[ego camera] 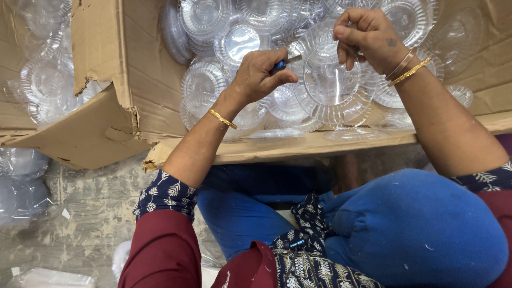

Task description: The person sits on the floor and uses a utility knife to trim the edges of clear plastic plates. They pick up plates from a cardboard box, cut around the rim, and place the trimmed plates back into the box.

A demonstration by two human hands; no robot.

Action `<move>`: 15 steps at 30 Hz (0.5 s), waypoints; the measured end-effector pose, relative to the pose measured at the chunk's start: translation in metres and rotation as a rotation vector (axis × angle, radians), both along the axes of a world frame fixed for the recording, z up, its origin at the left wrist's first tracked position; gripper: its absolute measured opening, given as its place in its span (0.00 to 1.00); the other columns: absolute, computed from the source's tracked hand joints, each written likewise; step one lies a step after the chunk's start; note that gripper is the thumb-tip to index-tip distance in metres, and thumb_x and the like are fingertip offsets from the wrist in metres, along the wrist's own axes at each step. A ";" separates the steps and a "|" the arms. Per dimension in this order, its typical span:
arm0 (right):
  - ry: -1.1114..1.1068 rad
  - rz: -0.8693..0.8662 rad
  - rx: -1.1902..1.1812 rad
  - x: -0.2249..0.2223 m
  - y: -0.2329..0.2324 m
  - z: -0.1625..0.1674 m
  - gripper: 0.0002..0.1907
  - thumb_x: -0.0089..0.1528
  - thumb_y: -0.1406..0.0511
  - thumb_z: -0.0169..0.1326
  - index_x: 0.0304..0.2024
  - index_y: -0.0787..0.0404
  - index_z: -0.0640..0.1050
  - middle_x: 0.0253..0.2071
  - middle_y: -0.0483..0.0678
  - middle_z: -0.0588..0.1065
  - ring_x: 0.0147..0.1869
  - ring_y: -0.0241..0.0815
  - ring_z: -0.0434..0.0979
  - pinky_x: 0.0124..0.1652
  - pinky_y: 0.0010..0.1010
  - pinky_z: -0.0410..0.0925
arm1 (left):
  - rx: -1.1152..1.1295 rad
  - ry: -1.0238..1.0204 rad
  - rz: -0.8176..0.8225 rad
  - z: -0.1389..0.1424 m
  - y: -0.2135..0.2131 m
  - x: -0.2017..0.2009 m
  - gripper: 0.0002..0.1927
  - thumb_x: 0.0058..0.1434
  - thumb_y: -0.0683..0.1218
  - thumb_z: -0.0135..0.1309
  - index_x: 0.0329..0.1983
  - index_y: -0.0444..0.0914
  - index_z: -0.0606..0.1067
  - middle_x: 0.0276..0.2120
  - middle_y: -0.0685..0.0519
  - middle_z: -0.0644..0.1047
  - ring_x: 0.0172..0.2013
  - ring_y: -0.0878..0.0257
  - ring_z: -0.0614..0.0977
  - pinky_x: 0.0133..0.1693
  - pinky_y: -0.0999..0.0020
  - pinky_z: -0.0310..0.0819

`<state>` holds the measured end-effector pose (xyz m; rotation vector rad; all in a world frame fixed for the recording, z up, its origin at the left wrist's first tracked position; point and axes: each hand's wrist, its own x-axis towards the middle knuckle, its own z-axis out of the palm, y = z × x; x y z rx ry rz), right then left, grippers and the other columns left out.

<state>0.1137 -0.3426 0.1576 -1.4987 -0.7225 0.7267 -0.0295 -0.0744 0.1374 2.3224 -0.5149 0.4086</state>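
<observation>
surface: worn grey concrete floor (90, 213) | on it: open cardboard box (133, 96) of clear plastic bowls (330, 80) | left edge: bagged clear plastic ware (21, 181)

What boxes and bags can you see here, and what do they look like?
Cardboard box: brown, torn flaps, open in front of the person, full of clear plastic bowls.
Second cardboard box: brown, far left, also holding clear bowls.
Plastic bags: clear, crumpled, on the floor at left.
No signs or screens.
</observation>
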 end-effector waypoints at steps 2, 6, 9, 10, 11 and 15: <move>0.002 -0.005 0.008 0.001 0.000 0.000 0.09 0.74 0.62 0.52 0.41 0.60 0.74 0.26 0.47 0.76 0.23 0.32 0.74 0.20 0.19 0.56 | -0.010 0.002 -0.001 0.000 0.000 0.000 0.36 0.65 0.74 0.48 0.22 0.40 0.62 0.15 0.55 0.63 0.18 0.61 0.66 0.23 0.63 0.57; 0.010 -0.022 -0.001 0.002 -0.001 -0.001 0.08 0.73 0.62 0.52 0.42 0.60 0.74 0.26 0.48 0.76 0.23 0.32 0.75 0.20 0.19 0.55 | -0.023 -0.014 -0.004 0.001 -0.001 0.000 0.36 0.69 0.72 0.46 0.21 0.39 0.61 0.15 0.53 0.63 0.18 0.59 0.66 0.23 0.62 0.57; -0.002 -0.021 0.004 0.002 -0.001 -0.001 0.09 0.74 0.62 0.52 0.42 0.60 0.73 0.26 0.49 0.76 0.23 0.33 0.75 0.20 0.19 0.56 | -0.023 0.009 0.003 0.001 -0.002 0.001 0.36 0.67 0.72 0.46 0.19 0.39 0.62 0.14 0.53 0.63 0.17 0.59 0.66 0.22 0.62 0.57; -0.009 -0.023 0.007 0.002 -0.001 -0.001 0.09 0.74 0.62 0.52 0.42 0.61 0.73 0.26 0.49 0.75 0.23 0.33 0.75 0.20 0.19 0.56 | -0.025 0.021 0.005 0.001 -0.002 0.001 0.36 0.67 0.72 0.46 0.19 0.39 0.62 0.13 0.53 0.63 0.16 0.59 0.65 0.22 0.62 0.57; -0.016 -0.025 0.009 0.002 0.000 -0.001 0.09 0.74 0.62 0.52 0.42 0.61 0.73 0.26 0.49 0.75 0.23 0.33 0.75 0.20 0.19 0.57 | -0.019 0.014 0.007 0.001 -0.002 0.001 0.36 0.67 0.71 0.46 0.19 0.39 0.62 0.14 0.52 0.63 0.17 0.58 0.66 0.22 0.61 0.57; -0.025 -0.051 -0.010 0.002 0.000 -0.003 0.08 0.74 0.63 0.51 0.41 0.61 0.73 0.26 0.49 0.76 0.24 0.33 0.75 0.20 0.19 0.57 | 0.007 -0.009 0.011 0.004 0.001 0.001 0.35 0.71 0.69 0.47 0.22 0.38 0.64 0.17 0.50 0.65 0.19 0.54 0.67 0.24 0.60 0.59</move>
